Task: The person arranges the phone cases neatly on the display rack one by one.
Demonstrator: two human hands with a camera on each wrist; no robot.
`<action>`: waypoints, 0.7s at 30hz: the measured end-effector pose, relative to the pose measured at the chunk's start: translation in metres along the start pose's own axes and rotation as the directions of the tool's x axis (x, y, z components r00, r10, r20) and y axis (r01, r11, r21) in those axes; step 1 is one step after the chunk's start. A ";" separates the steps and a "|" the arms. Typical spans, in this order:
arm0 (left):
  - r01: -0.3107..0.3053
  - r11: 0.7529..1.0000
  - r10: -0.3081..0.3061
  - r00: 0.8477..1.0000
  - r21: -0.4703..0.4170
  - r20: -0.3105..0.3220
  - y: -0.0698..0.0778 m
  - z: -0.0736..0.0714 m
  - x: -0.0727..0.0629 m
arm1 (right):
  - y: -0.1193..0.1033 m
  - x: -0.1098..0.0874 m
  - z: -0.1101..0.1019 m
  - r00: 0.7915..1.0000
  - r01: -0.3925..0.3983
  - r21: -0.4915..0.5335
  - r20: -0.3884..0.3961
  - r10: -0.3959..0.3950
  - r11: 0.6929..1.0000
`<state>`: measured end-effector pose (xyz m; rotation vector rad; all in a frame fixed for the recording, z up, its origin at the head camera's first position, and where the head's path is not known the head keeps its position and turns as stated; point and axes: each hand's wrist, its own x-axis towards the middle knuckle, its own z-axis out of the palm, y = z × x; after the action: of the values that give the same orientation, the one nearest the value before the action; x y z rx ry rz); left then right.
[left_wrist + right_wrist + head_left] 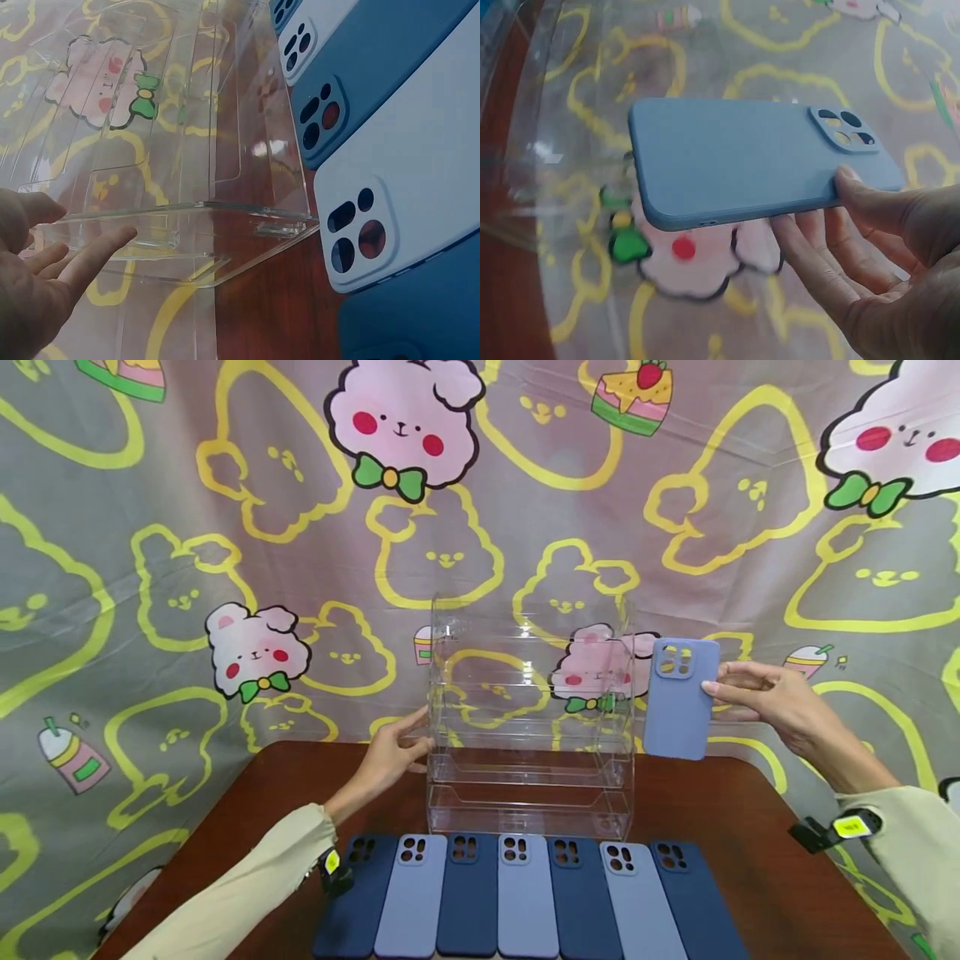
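Note:
My right hand (772,697) pinches a light blue phone case (681,710) by its edge, thumb on its back just below the camera cutouts in the right wrist view. The case is held upright in the air, right of a clear tiered display rack (528,822). At the rack's left side is my left hand (390,752), its fingers spread and loosely extended against the clear side panel. In the left wrist view those fingers (97,255) overlap the panel's edge and grip nothing. The rack's tiers hold no cases.
In front of the rack lies a row of several phone cases, alternating dark blue (468,902) and light blue (528,902), camera cutouts toward the rack. All stand on a dark brown table (780,877). A patterned cloth (480,543) hangs right behind the table.

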<state>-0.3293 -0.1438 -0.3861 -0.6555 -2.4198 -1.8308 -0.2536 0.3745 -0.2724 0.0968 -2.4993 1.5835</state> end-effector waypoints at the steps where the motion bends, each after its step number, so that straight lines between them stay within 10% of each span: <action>1: -0.002 1.000 0.002 1.000 -0.008 0.000 0.000 0.000 0.000 | -0.007 0.004 0.004 1.000 0.010 0.007 -0.004 -0.010 1.000; 13: -0.007 1.000 0.007 1.000 -0.003 -0.016 0.001 -0.002 0.000 | -0.066 0.055 0.064 0.987 0.156 0.275 -0.019 -0.157 0.949; 21: 0.012 1.000 -0.013 1.000 -0.020 -0.021 0.000 0.001 0.000 | -0.084 0.085 0.111 0.983 0.186 0.272 -0.058 -0.177 0.944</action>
<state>-0.3295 -0.1428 -0.3866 -0.6203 -2.4007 -1.8590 -0.3374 0.2414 -0.2279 0.3258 -2.1582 1.8260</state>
